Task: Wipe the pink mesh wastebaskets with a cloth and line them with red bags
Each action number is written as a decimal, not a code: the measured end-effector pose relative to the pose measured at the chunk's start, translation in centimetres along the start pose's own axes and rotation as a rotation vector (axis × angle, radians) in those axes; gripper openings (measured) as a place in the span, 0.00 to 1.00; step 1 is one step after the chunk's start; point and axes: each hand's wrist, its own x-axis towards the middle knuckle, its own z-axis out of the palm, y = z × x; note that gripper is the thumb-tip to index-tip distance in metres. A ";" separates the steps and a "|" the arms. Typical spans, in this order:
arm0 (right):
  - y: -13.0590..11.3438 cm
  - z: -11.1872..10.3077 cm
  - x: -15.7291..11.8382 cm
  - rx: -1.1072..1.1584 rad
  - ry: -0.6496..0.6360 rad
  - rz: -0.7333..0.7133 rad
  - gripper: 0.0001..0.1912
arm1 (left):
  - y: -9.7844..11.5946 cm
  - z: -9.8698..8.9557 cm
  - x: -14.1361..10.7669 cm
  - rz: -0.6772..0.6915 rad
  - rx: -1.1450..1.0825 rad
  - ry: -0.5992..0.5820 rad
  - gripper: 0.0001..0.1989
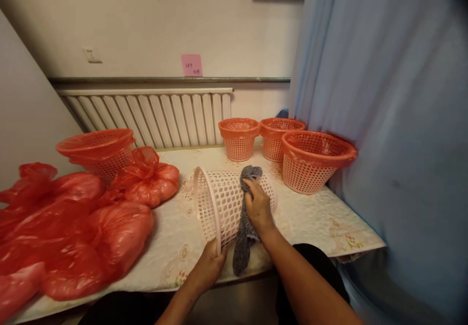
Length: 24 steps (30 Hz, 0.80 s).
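Observation:
A pale pink plastic basket (228, 195) with a lattice wall lies on its side on the table, its mouth facing left. My left hand (210, 266) is closed around the near lower part of its rim. In my right hand (258, 205) is a grey cloth (244, 237), pressed against the basket's side close to its base. One end of the cloth hangs down over the basket's near side, past the table's front edge. The inside of the basket is mostly hidden from view.
Several knotted red plastic bags (124, 232) crowd the table's left side, beside a bag-lined basket (97, 149). Three more lined baskets stand at the back right, the largest (310, 169) near a blue curtain (383, 120). A radiator (157, 117) runs along the wall behind the patterned tablecloth (171, 247).

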 end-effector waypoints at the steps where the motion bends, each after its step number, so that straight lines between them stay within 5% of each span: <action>1: 1.1 -0.3 0.5 -0.023 0.013 0.065 0.24 | 0.0 0.1 -0.1 -0.002 -0.002 -0.011 0.16; 5: 4.5 -1.7 1.9 -0.140 0.089 0.334 0.24 | 0.0 0.3 -0.2 0.016 -0.008 -0.054 0.19; 9: 5.4 -2.1 2.1 -0.184 0.155 0.445 0.24 | 0.3 0.2 -0.1 0.013 0.014 -0.089 0.19; 17: 5.1 -1.7 1.7 -0.153 0.155 0.461 0.24 | 3.4 -0.7 1.9 -0.058 -0.123 0.132 0.22; 24: 3.7 -0.8 0.8 -0.065 0.169 0.382 0.24 | 3.6 -1.5 2.9 -0.052 -0.239 0.138 0.22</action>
